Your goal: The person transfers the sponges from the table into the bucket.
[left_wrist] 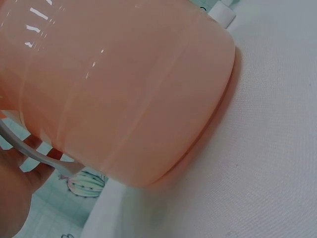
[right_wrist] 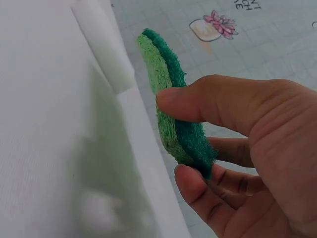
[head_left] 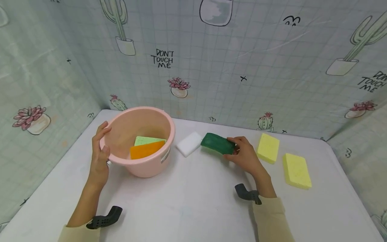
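Observation:
My left hand (head_left: 100, 158) grips the left rim of a pink plastic bucket (head_left: 151, 168); in the left wrist view the bucket's side (left_wrist: 133, 89) and grey handle (left_wrist: 29, 151) show beside the fingers. Inside the bucket lie an orange sponge (head_left: 147, 150) and a light green sponge (head_left: 148, 140). Between thumb and fingers of my right hand (head_left: 246, 155) is a scouring sponge (head_left: 216, 142), dark green on top. The right wrist view shows its lighter green layer (right_wrist: 159, 74) and that it is held up off the table. A white sponge (head_left: 189, 144) lies between it and the bucket.
Two yellow sponges (head_left: 268, 148) lie on the white table (head_left: 181, 208) to the right of my right hand. A patterned cloth (head_left: 205, 74) hangs behind the table and along its sides.

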A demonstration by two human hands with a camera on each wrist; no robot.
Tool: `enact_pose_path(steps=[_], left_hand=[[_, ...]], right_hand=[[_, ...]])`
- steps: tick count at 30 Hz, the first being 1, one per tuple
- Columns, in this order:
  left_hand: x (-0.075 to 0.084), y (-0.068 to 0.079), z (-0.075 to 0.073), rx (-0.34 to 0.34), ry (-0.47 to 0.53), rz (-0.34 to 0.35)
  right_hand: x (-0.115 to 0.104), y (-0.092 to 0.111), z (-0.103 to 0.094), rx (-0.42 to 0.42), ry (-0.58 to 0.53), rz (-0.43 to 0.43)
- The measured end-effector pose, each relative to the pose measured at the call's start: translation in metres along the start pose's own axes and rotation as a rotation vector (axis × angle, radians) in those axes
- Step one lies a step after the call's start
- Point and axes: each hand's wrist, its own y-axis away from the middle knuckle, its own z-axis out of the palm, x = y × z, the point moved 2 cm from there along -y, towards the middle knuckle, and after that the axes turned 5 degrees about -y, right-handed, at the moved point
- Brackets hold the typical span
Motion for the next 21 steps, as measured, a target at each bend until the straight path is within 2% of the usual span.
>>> enact_pose_path(steps=[11, 21], left_hand=[[0.000, 0.000, 0.001, 0.005, 0.020, -0.013], [0.002, 0.000, 0.000, 0.000, 0.018, -0.016]], right_hand=[[-0.025, 0.000, -0.003, 0.038, 0.004, -0.078], [-0.061, -0.003, -0.018, 0.063, -0.025, -0.159]])
